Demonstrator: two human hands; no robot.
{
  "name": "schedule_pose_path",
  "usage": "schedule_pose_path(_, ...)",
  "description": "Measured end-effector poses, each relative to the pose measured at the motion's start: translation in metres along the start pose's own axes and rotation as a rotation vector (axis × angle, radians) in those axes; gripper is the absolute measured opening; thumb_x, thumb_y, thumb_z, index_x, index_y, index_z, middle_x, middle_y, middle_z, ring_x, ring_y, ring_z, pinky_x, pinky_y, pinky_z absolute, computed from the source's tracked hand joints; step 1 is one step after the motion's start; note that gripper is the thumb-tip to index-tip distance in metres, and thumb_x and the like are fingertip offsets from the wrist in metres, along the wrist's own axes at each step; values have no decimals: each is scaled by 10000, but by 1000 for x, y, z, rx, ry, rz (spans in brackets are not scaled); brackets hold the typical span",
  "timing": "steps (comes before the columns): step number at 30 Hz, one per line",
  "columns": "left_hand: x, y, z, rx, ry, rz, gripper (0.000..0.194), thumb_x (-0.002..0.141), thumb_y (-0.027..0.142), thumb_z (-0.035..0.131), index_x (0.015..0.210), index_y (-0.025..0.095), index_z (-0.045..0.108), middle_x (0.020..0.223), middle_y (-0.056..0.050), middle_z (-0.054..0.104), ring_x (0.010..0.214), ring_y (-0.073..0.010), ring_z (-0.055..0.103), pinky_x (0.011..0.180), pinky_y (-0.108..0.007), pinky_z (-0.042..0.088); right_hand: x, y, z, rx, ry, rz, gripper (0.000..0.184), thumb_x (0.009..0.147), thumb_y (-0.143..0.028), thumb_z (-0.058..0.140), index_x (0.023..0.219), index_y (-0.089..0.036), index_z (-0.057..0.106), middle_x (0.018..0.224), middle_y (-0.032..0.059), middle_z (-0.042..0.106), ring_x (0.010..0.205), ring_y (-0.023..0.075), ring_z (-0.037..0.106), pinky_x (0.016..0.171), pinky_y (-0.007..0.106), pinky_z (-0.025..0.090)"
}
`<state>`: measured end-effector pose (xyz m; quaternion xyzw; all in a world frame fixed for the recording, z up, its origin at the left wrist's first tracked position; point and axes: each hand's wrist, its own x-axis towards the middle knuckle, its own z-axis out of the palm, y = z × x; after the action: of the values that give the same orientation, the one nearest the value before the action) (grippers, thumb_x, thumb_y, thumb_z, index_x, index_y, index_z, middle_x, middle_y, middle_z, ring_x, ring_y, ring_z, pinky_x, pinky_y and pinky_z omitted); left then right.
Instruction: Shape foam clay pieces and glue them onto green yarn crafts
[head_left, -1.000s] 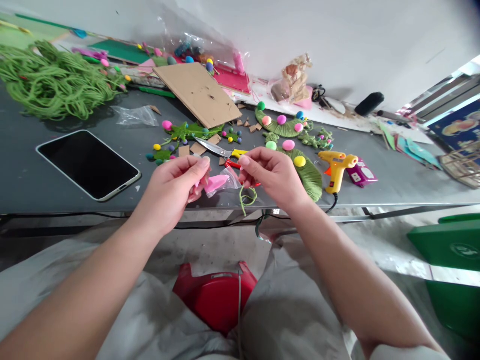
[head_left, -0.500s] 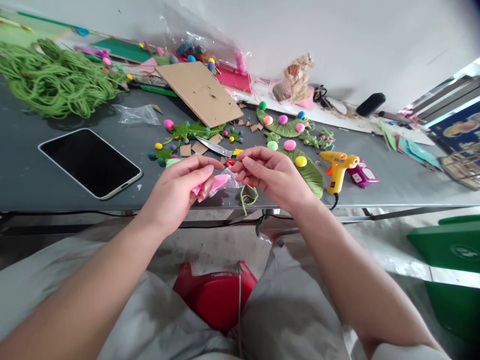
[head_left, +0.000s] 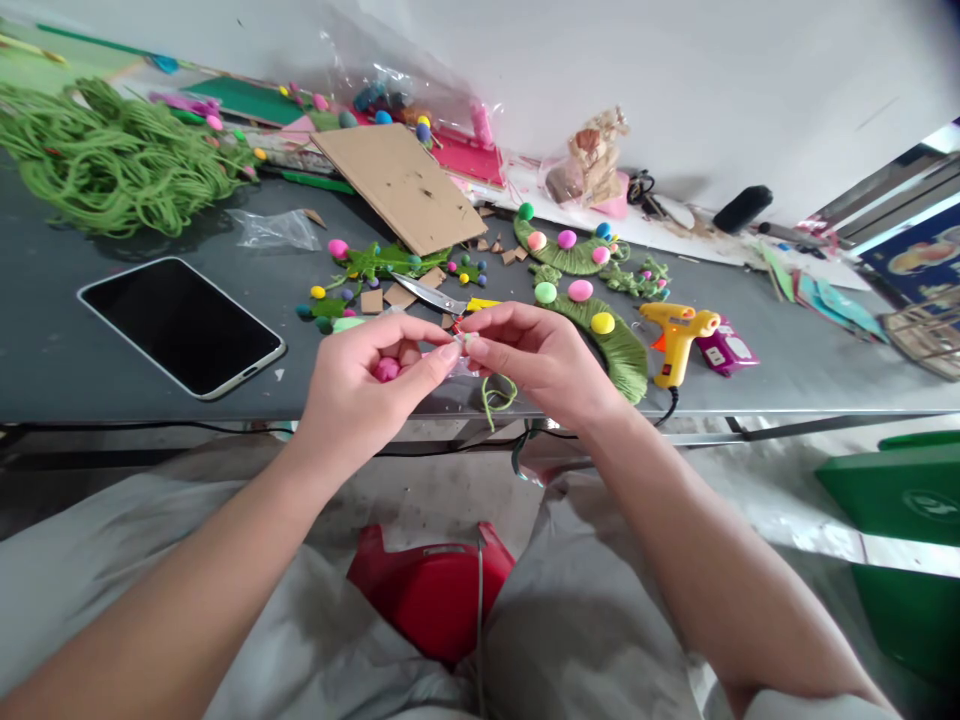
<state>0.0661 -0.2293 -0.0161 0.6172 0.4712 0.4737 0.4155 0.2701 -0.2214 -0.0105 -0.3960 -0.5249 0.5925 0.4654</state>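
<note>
So way off to the left, beyond the left hand, there's a big tangled heap of green yarn (head_left: 112, 160) on the bench (head_left: 802, 350). Closer in, just left of that hand, a phone (head_left: 180, 325) lies flat with its dark screen facing up. Past the fingers there's a brown cardboard sheet (head_left: 401, 188), with scissors (head_left: 431, 294) nearer, blades pointing left.

The left hand (head_left: 367, 385) has a pink ball (head_left: 387, 370) tucked in its curled fingers, and its thumb and fingertip meet the other hand's tips at a small pale bit (head_left: 466, 340). Too tiny to tell what that is, tbh. The right hand (head_left: 536, 365) is pinching it too, thumb against fingers. Both hands are up in front of the bench edge, with a loop of green yarn (head_left: 484, 398) hanging just below the right one.

Just right of that hand sits a green yarn-wrapped piece (head_left: 622, 360) with coloured balls on it, then a yellow glue gun (head_left: 675, 340) and a purple pack (head_left: 727, 347) right behind it.
</note>
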Motion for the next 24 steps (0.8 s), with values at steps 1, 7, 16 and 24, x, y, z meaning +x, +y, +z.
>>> schedule_pose_path(1, 0, -1, 0, -5, -7, -8, 152, 856, 428, 855, 878, 282, 821, 640, 17, 572, 584, -143, 433, 546, -304, 321, 0, 0, 0, 2, -8, 0, 348, 757, -383, 961, 989, -191, 786, 880, -4, 773, 784, 113, 719, 774, 258, 629)
schedule_pose_path(7, 4, 0, -1, -144, -96, -129, 163, 904, 435, 793, 890, 276, 824, 633, 3, 566, 583, -147, 437, 539, -299, 342, -4, 4, 4, -185, 23, -119, 302, 800, -390, 928, 983, -193, 794, 908, 17, 796, 796, 147, 734, 790, 302, 646)
schedule_pose_path(16, 4, -3, -2, -136, -208, -192, 263, 864, 532, 818, 850, 271, 844, 613, -6, 567, 567, -154, 437, 540, -294, 329, -11, 0, 9, -592, 38, -383, 78, 953, -234, 762, 999, -239, 825, 1001, 38, 754, 918, 174, 712, 782, 304, 609)
schedule_pose_path(24, 6, -10, -4, -178, -107, -167, 221, 835, 503, 875, 920, 300, 865, 745, -5, 726, 597, -136, 524, 559, -284, 400, -10, 2, 2, -460, 2, -228, 379, 894, -347, 846, 1240, -204, 779, 1114, 61, 774, 904, 171, 699, 836, 331, 610)
